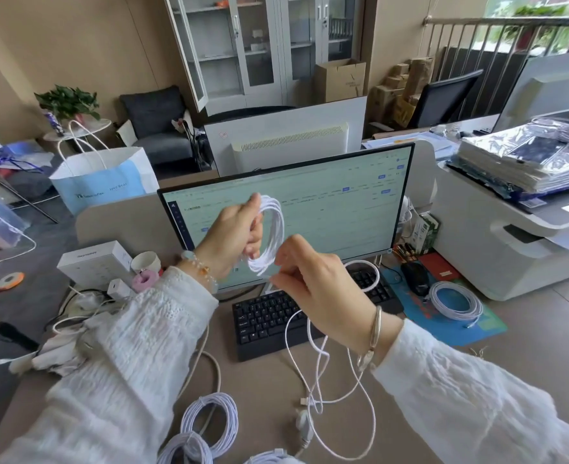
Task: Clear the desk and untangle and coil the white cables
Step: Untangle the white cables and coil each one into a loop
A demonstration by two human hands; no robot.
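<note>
Both hands are up in the air in front of the monitor [286, 209], above the black keyboard [269, 319].

The left hand [232, 236] is raised higher, with the wrist bent and the fingers curled shut around a round coil of white cable [271, 234]. The coil stands up on its edge, and the fingers go through its middle. A bead bracelet [197, 269] sits on that wrist, just above a white sleeve [135, 346].

The right hand [313, 276] is a bit lower and just beside the coil. Its back faces up. The thumb and first fingers are pressed together, pinching the loose part of the same cable close to the bottom of the coil. A thin silver bangle [373, 336] hangs on this wrist.

From the right hand, the loose cable [319, 373] drops down in big floppy loops to the desk [527, 333]. It crosses over itself near a small white plug [304, 400].

More cables are already rolled up. Two coiled cables [209, 420] lie near the front edge of the desk, under the left arm. Another coiled cable [455, 301] lies on the blue mat [477, 324], near the black mouse [415, 276]. One more white ring of cable [365, 274] rests on the far right end of the keyboard.

To the left of the keyboard there is a white box [92, 262], a cup [145, 261] and a messy pile of wires [82, 306].
</note>
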